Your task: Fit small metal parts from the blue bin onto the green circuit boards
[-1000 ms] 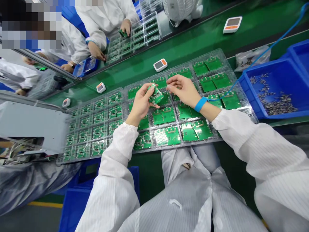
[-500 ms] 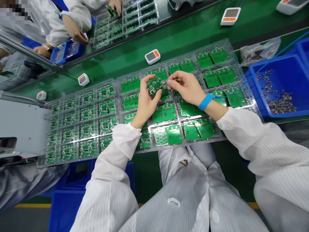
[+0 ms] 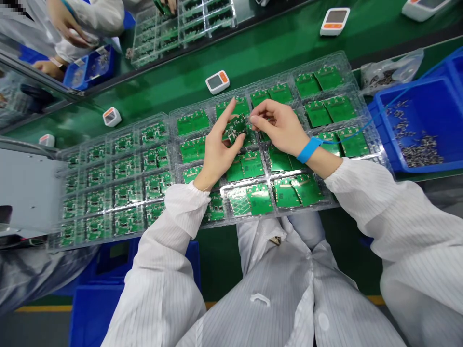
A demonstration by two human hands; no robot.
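Note:
A small green circuit board (image 3: 236, 127) is gripped by its edges in my left hand (image 3: 220, 149), raised above a clear plastic tray (image 3: 224, 192). Its component side faces up, tilted. Just right of the board is my right hand (image 3: 280, 126), thumb and forefinger pinched together near the board's edge. Whatever those fingertips hold, if anything, is too small to make out. A blue wrist strap (image 3: 309, 150) with a cord circles my right wrist. Beneath both hands, the tray's compartments hold flat green circuit boards (image 3: 260, 198).
At left, another clear tray (image 3: 135, 235) carries several populated boards. A blue bin (image 3: 436, 123) of small metal parts stands at right, beside a plastic bag (image 3: 390, 74) of parts. White timers (image 3: 217, 82) line the green bench. Across it, a co-worker's hand (image 3: 67, 24) hovers near blue bins (image 3: 99, 65).
The board in my left hand has tilted, and my left forefinger has straightened upward. My right fingertips have come slightly away from the board. The co-worker's hand has lifted up and left.

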